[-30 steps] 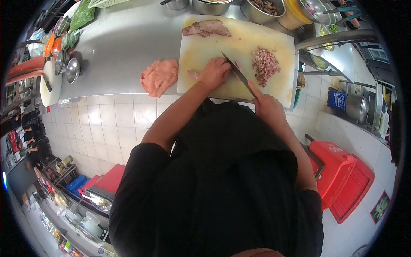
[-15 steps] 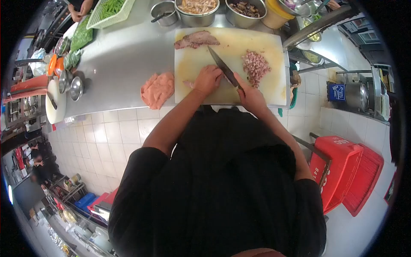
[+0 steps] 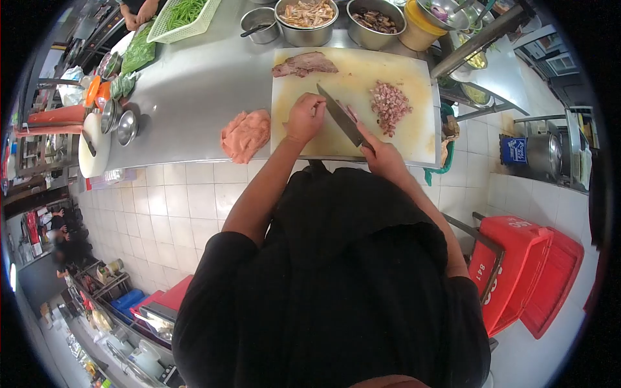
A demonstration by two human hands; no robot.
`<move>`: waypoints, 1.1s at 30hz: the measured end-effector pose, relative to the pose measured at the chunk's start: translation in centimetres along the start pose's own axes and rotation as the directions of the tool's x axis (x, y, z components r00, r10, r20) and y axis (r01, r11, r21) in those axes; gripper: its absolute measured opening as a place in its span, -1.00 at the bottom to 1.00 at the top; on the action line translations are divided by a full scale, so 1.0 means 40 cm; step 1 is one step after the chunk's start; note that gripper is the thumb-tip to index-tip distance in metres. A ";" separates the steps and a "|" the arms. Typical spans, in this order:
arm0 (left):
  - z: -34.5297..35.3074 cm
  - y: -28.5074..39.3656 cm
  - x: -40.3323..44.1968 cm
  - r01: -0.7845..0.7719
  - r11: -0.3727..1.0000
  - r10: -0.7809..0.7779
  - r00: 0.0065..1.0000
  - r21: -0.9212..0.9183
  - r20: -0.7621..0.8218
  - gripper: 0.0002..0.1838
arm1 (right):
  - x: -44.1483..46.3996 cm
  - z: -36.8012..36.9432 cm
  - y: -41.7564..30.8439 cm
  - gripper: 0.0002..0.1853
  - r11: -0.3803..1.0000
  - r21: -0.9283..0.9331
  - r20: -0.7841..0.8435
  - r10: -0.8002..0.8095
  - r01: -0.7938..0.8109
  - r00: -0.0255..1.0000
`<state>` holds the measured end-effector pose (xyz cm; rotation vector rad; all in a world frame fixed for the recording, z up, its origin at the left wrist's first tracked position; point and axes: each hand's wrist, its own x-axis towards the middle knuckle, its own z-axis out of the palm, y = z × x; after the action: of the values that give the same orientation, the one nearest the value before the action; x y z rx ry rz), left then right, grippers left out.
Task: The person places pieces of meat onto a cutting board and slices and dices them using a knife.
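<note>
My right hand (image 3: 385, 157) is wrapped round the handle of a kitchen knife (image 3: 341, 118). Its blade lies low over the white cutting board (image 3: 352, 64), pointing away and to the left. Left of the blade, my left hand (image 3: 305, 118) is closed with curled fingers; what they hold, if anything, is hidden. A thin strip of meat (image 3: 351, 112) rests along the blade's right side. Diced meat (image 3: 390, 108) forms a pile on the right of the board. A larger flat piece of meat (image 3: 305, 64) lies at the board's far left.
A crumpled pink mass (image 3: 246, 136) sits left of the board on the steel table (image 3: 181, 97). Metal pots of food (image 3: 375, 40) line the back, beside a basket of green beans (image 3: 211, 14). Another person's hands (image 3: 139, 14) show at far left. A red bin (image 3: 511, 271) stands at right.
My left hand has drawn back left from the blade. The meat strip now shows on the blade's right. My right hand keeps its hold on the knife. The whole view has shifted slightly.
</note>
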<state>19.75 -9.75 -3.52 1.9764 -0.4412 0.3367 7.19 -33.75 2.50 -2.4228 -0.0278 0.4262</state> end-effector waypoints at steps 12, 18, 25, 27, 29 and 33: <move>-0.182 -0.034 -0.163 0.230 0.915 -0.265 0.962 0.330 0.062 -0.86 | -0.024 0.008 0.040 -0.25 0.998 0.025 -0.048 -0.050 0.051 0.998; -0.106 -0.030 -0.156 0.078 0.959 -0.106 0.990 0.273 0.091 -0.82 | -0.024 0.004 0.030 -0.23 0.999 -0.001 -0.042 -0.054 0.054 0.998; -0.005 0.005 -0.116 0.044 0.994 -0.054 0.992 0.096 0.114 -0.79 | -0.027 0.000 0.028 -0.20 0.997 -0.069 -0.022 -0.047 0.046 0.999; -0.023 0.002 -0.123 0.082 0.993 -0.096 0.983 0.089 0.157 -0.80 | -0.029 -0.007 0.019 -0.19 0.993 -0.109 0.011 -0.048 0.048 0.999; -0.040 -0.006 -0.130 0.042 0.992 -0.064 0.981 0.121 0.182 -0.83 | -0.035 -0.013 0.009 -0.18 0.987 -0.145 0.044 -0.068 0.074 0.997; -0.041 -0.019 -0.132 -0.099 0.976 0.053 0.972 0.193 0.228 -0.87 | -0.039 -0.044 -0.054 -0.17 0.954 -0.277 0.117 -0.085 0.114 0.990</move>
<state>15.32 -7.14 -5.64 2.2121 -0.6488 0.2157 6.45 -33.35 5.59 -2.6623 -0.2729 0.5320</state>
